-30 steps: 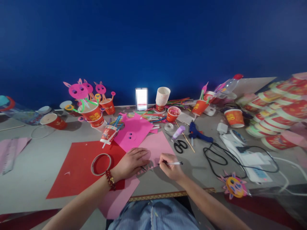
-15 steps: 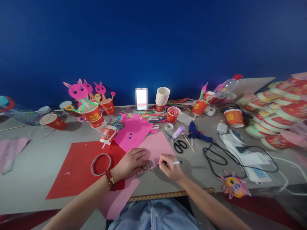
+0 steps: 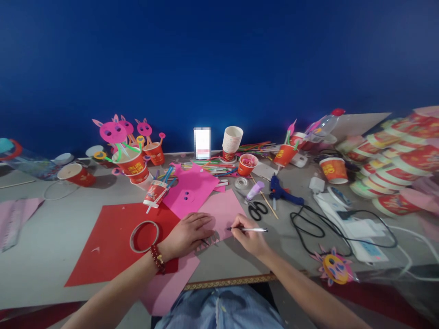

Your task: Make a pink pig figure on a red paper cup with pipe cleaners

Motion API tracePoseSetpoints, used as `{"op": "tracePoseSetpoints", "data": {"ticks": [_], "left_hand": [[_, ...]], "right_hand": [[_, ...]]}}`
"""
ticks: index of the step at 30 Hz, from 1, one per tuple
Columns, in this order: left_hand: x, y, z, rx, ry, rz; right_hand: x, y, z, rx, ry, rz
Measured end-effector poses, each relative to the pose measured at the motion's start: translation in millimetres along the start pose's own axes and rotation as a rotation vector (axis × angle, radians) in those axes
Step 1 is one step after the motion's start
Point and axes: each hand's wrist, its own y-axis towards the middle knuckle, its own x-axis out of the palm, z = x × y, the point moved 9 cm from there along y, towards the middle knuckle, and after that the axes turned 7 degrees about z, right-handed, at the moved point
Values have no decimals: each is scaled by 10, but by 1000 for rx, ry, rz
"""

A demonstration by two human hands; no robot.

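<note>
Deep blue wall [image 3: 219, 68] fills the upper frame, behind a grey desk [image 3: 41, 256]. Below centre, a pale pink sheet [image 3: 222, 208] lies partly beneath the left hand [image 3: 187, 233], which rests flat, fingers extended, gripping nothing visible. The right hand [image 3: 248, 235] pinches a pen [image 3: 257, 230], its tip near the sheet's lower edge; whether it touches, I cannot tell. Should the left palm's pressure slacken, the sheet could skid, skewing any line; scissors [image 3: 257, 211] just right of it might snag its edge.

A dark red beaded bracelet [image 3: 156, 257] with a gold-coloured charm [image 3: 160, 262] circles the left wrist [image 3: 164, 250]; the forearms [image 3: 120, 288] are bare; the blue garment [image 3: 202, 313] has pale trim [image 3: 217, 312] down its front.
</note>
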Motion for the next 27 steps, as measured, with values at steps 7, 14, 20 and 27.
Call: {"op": "tracePoseSetpoints", "data": {"ticks": [7,14,20,27], "left_hand": [[26,-7,-12,-6,-9,-21],[32,-6,-14,-9,-13,-28],[31,-6,-17,-15,-16,-22],[29,-1,-12,-10,-13,-21]], "right_hand": [[31,-19,-2,-45,-62,-4],[34,-15,-23,-66,-88,-8],[39,-20,-29,-79,-98,-16],[43,-11,-45,-89,-110,-14]]}}
